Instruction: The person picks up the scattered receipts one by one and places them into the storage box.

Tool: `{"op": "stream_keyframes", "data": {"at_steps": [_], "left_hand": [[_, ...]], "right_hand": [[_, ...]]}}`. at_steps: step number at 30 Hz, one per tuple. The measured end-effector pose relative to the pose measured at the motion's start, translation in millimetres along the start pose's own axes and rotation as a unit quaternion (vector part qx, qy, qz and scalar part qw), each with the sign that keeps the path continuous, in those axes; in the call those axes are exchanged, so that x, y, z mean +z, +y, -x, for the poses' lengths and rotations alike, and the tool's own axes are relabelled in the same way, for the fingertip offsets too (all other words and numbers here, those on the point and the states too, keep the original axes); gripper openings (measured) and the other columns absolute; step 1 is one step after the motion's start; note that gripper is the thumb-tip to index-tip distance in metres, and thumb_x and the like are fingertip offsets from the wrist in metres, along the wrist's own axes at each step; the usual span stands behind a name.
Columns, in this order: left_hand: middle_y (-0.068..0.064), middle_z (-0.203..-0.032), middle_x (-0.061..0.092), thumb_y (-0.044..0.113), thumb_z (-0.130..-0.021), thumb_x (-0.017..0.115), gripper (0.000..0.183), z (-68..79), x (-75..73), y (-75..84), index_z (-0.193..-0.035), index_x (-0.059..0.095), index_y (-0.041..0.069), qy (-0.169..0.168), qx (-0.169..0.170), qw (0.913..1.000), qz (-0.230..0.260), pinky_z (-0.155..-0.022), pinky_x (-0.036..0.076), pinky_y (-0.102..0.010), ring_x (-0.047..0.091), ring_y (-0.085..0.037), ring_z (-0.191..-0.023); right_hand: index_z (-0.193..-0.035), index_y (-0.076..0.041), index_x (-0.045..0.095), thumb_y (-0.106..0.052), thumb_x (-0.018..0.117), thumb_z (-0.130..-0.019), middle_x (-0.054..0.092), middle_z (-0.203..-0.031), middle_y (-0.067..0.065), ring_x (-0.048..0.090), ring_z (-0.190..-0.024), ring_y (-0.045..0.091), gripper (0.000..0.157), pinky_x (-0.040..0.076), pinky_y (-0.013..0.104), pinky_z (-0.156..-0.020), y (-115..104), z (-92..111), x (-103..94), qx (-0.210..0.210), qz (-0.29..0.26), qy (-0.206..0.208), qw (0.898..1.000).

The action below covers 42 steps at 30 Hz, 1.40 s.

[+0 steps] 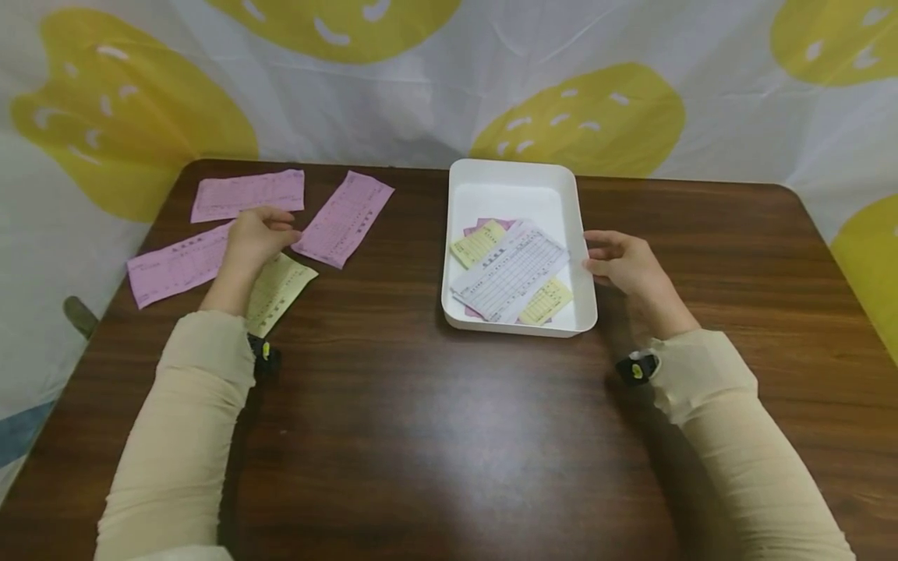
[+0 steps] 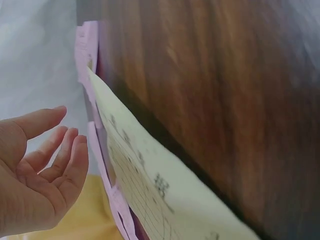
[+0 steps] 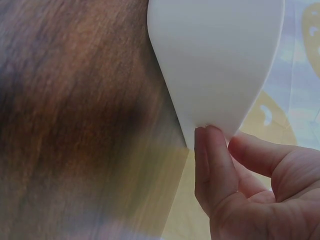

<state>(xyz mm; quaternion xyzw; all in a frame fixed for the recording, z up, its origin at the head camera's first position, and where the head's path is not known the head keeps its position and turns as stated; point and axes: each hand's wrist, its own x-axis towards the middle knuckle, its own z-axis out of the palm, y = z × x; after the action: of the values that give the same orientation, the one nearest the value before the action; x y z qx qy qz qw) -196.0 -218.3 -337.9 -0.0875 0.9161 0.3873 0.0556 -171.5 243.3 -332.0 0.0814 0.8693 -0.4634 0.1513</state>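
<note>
Three pink slips (image 1: 344, 220), one loose yellow slip (image 1: 277, 296) at table's (image 1: 393, 436) far-left corner. Yellow lies below left hand (image 1: 256, 234), its nearer hand; long axis slants near-left to far-right. Left fingers relaxed, thumb apart, pinching nothing. One tray (image 1: 515, 195) at far edge's middle: one white slip (image 1: 512, 269) atop yellow and pink, too covered to count. Right hand (image 1: 624, 265): fingertips against tray's right wall.

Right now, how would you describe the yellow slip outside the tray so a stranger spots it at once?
On the dark wooden table, look left of the white tray to three pink slips. The yellow slip lies at their near side, partly hidden by the left sleeve. Its colour sets it apart: every slip beside it is pink.
</note>
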Motion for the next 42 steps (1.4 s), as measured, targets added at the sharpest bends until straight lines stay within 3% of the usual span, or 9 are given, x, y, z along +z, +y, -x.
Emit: {"op": "stream_keyframes", "data": {"at_steps": [5,7,10,14,18,24,31,35,42], "left_hand": [[-0.030,-0.120,0.058,0.016,-0.087,0.064,0.046,-5.0,0.0,-3.8,-0.124,0.055,-0.009,-0.022,-0.006,0.9993,-0.030,-0.067,0.041,-0.018,0.056,-0.020,-0.086],[-0.031,-0.122,0.055,0.019,-0.089,0.063,0.050,-5.6,0.3,-5.5,-0.127,0.051,-0.010,-0.046,-0.015,0.9980,-0.041,-0.074,0.045,-0.027,0.054,-0.030,-0.096],[-0.030,-0.124,0.052,0.022,-0.090,0.062,0.053,-6.9,1.7,-7.7,-0.130,0.047,-0.010,-0.076,-0.023,0.9955,-0.052,-0.088,0.046,-0.040,0.052,-0.035,-0.104],[-0.030,-0.121,0.053,0.020,-0.089,0.062,0.053,-7.7,3.8,-8.8,-0.129,0.047,-0.010,-0.083,-0.017,0.9941,-0.069,-0.095,0.043,-0.047,0.051,-0.037,-0.106],[-0.030,-0.118,0.055,0.016,-0.088,0.063,0.050,-7.8,5.3,-9.9,-0.127,0.049,-0.011,-0.076,-0.014,0.9938,-0.079,-0.093,0.044,-0.047,0.052,-0.037,-0.104],[-0.028,-0.121,0.059,0.013,-0.087,0.062,0.044,-8.0,6.1,-9.8,-0.124,0.054,-0.009,-0.082,-0.024,0.9936,-0.074,-0.092,0.045,-0.044,0.054,-0.035,-0.104],[-0.032,-0.136,0.046,0.023,-0.094,0.047,0.046,-8.3,4.7,-5.5,-0.129,0.050,-0.008,-0.111,-0.029,0.9895,-0.088,-0.104,0.040,-0.051,0.046,-0.041,-0.120],[-0.031,-0.132,0.049,0.028,-0.095,0.051,0.049,-7.5,8.3,-4.3,-0.128,0.050,-0.009,-0.103,-0.032,0.9908,-0.082,-0.104,0.039,-0.052,0.047,-0.041,-0.119],[-0.029,-0.122,0.057,0.019,-0.089,0.063,0.045,-7.4,14.6,-1.8,-0.124,0.053,-0.009,-0.074,-0.026,0.9946,-0.068,-0.094,0.044,-0.047,0.054,-0.036,-0.105]], "right_hand": [[-0.145,-0.002,0.036,-0.007,0.056,-0.094,0.055,-0.114,0.012,0.053,-0.074,-0.009,0.055,0.050,0.008,-0.069,-1,0,-0.2,-0.001,-0.002,0.001,1.000],[-0.145,-0.002,0.036,-0.007,0.056,-0.094,0.055,-0.114,0.012,0.053,-0.074,-0.009,0.055,0.050,0.008,-0.068,-1,-1,-0.2,-0.001,0.000,0.001,1.000],[-0.146,-0.002,0.036,-0.007,0.056,-0.094,0.055,-0.116,0.014,0.053,-0.073,-0.010,0.056,0.050,0.008,-0.068,0,0,0.0,-0.002,0.001,0.000,1.000],[-0.145,-0.002,0.036,-0.007,0.056,-0.094,0.055,-0.115,0.013,0.052,-0.074,-0.009,0.055,0.050,0.008,-0.068,0,1,0.3,0.000,0.000,0.003,1.000],[-0.145,-0.003,0.037,-0.005,0.055,-0.094,0.055,-0.112,0.010,0.052,-0.075,-0.009,0.054,0.050,0.008,-0.069,0,1,1.1,0.001,-0.002,0.008,1.000],[-0.145,-0.002,0.037,-0.005,0.055,-0.094,0.055,-0.118,0.016,0.053,-0.074,-0.009,0.054,0.050,0.008,-0.068,0,1,2.0,0.000,-0.001,0.004,1.000],[-0.145,-0.002,0.036,-0.006,0.056,-0.094,0.054,-0.120,0.019,0.053,-0.073,-0.009,0.055,0.050,0.008,-0.068,0,0,1.5,0.002,-0.005,0.005,1.000],[-0.146,-0.002,0.035,-0.006,0.056,-0.094,0.053,-0.123,0.021,0.053,-0.073,-0.010,0.056,0.049,0.008,-0.068,1,1,1.1,0.001,-0.003,0.002,1.000],[-0.147,-0.003,0.033,-0.005,0.055,-0.094,0.053,-0.120,0.017,0.052,-0.074,-0.010,0.057,0.050,0.009,-0.070,0,1,0.6,0.003,-0.005,-0.002,1.000]]}}
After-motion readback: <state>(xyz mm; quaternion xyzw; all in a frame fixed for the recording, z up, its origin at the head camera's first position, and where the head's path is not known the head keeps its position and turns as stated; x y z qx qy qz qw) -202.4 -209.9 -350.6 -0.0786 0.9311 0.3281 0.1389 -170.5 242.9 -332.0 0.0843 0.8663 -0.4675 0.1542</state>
